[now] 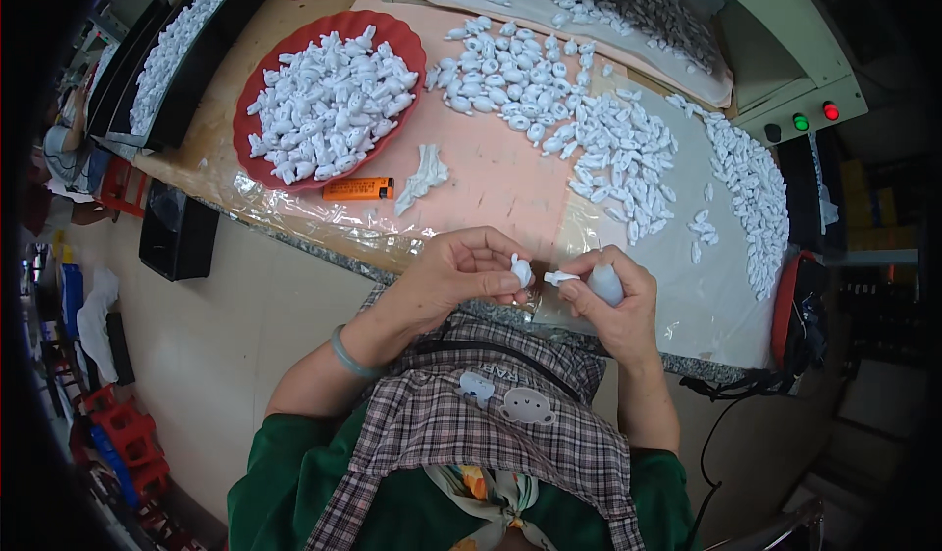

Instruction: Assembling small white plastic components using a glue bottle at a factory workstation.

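Observation:
My left hand pinches a small white figurine, rounded with a pointed tip on top, between thumb and fingers. Close by on its right, my right hand holds a small slender white piece between thumb and forefinger. The same hand also grips a pale translucent squeeze bottle in its curled fingers. A narrow gap separates the figurine from the slender piece. Both hands are over the table's near edge. Beyond them lie rounded white parts and longer white parts, loose on the table.
A red scalloped bowl heaped with white figurines stands at left. Near it lie an orange lighter and a crumpled white cloth. Slender white pieces spread at right, below a machine's panel with lit buttons. Black trays stand far left.

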A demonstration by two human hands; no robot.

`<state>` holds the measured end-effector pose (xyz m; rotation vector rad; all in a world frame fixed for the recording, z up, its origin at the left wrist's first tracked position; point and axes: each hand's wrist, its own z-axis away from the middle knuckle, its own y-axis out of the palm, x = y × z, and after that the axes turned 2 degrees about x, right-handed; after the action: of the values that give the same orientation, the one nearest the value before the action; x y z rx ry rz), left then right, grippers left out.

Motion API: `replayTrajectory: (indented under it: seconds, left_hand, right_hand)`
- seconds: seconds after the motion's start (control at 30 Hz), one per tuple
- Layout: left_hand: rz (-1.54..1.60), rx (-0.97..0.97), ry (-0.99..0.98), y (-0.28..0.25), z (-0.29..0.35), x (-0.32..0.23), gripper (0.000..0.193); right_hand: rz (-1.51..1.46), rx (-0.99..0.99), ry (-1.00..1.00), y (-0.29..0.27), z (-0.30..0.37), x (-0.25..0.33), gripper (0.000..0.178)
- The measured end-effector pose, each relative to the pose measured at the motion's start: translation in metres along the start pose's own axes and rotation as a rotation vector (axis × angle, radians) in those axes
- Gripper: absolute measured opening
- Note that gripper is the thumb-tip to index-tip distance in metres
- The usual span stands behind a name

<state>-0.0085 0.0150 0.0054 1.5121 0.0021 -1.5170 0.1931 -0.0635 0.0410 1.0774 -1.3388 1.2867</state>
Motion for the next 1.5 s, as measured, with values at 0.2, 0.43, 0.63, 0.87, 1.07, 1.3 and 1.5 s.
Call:
replayTrajectory:
  seconds: [0.2,0.43,0.63,0.87,1.07,1.3,1.5]
  left_hand:
    - [-0.040,0.028,0.001,0.000,-0.001,0.000,0.024]
    - [-0.134,0.018,-0.001,0.002,0.003,0.003,0.026]
    - [-0.129,0.040,0.010,0.003,0.002,0.006,0.025]
    - [-0.218,0.050,0.031,0.004,0.005,0.004,0.026]
    - [-0.195,0.080,0.029,0.003,0.007,0.005,0.025]
    - [-0.190,0.101,0.026,0.003,0.006,0.008,0.024]
    - [-0.187,0.100,0.010,0.000,0.008,0.009,0.024]
  right_hand:
    - [0.001,-0.004,-0.009,0.006,0.004,-0.010,0.011]
    - [0.091,0.028,-0.040,0.006,0.009,-0.015,0.014]
    - [0.012,0.029,-0.040,0.010,0.011,-0.015,0.011]
    - [-0.212,0.081,0.049,0.013,0.017,-0.023,0.012]
    - [-0.195,0.126,-0.074,0.015,0.021,-0.030,0.014]
    - [-0.219,0.127,-0.098,0.015,0.024,-0.033,0.014]
    - [-0.219,0.137,-0.103,0.018,0.025,-0.036,0.014]
